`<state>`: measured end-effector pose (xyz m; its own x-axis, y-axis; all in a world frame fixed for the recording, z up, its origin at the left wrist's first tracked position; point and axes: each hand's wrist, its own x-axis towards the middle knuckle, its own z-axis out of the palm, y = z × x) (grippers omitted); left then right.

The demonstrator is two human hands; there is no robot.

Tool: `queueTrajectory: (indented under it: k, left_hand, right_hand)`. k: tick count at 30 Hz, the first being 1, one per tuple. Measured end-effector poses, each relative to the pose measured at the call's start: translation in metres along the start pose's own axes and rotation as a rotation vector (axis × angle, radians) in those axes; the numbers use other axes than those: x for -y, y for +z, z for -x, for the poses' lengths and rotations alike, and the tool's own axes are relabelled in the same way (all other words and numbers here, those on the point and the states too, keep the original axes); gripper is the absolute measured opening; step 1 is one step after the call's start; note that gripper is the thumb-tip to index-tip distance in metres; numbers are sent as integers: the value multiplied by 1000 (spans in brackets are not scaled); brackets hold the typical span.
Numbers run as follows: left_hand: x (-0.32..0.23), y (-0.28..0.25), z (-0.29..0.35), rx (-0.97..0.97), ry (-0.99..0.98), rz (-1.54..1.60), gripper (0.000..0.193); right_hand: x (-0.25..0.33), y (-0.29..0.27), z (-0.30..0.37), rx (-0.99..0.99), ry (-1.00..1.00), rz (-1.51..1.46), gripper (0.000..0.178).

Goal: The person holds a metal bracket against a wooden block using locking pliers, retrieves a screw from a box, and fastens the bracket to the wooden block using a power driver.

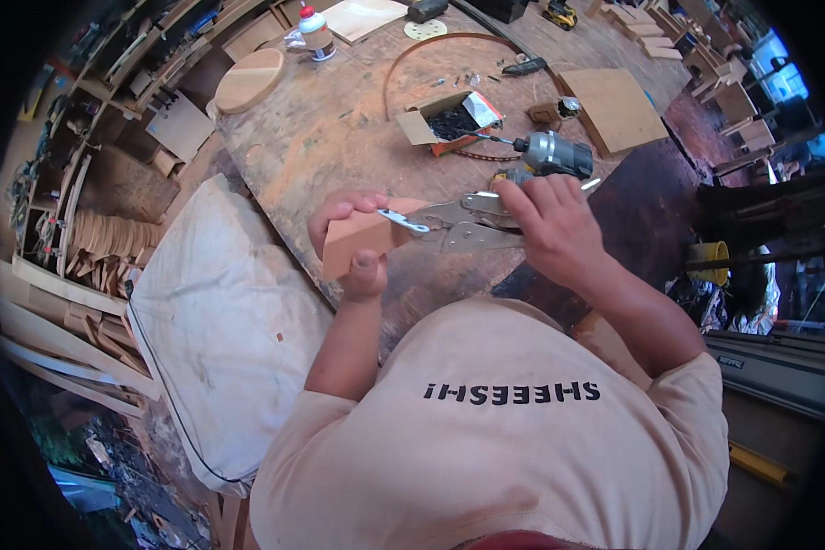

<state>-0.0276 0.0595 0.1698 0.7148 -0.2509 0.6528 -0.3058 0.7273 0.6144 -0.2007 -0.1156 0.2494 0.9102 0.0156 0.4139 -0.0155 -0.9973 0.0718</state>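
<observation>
My left hand (365, 278) is closed around a light-brown wooden block (350, 240), thumb on the near side and fingers over the far edge. Gripped in my right hand (559, 227) is a pair of silver locking pliers (475, 237), its jaws pointing left toward the block. A small shiny metal plate (403, 221) lies against the block at the jaw tips; whether the jaws clamp it I cannot tell. Just beyond my right hand stands a cordless drill (552, 152) with a long bit pointing left.
An opened box of dark screws (451, 123) sits on the worn worktable (316, 165). Farther back are a glue bottle (317, 37), a round wooden piece (250, 81) and a curved strip (399, 69). A flat board (612, 110) lies right; a white cloth-like cover (234, 312) is left.
</observation>
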Motion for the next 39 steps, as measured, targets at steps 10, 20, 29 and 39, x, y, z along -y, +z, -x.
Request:
queueTrajectory:
  k: [10, 20, 29, 39]
  left_hand:
    - [-24, 11, -10, 68, 258, -145, 50]
    - [-40, 22, -13, 52, 172, -9, 49]
    - [-50, 22, -13, -6, 66, 101, 52]
    - [-53, 17, -18, 97, 339, -253, 46]
  right_hand:
    - [-3, -53, -19, -72, -134, 191, 48]
    - [2, -65, -22, -106, -159, 233, 47]
    - [11, -68, -21, -120, -112, 206, 46]
    - [5, -64, -22, -143, -131, 253, 46]
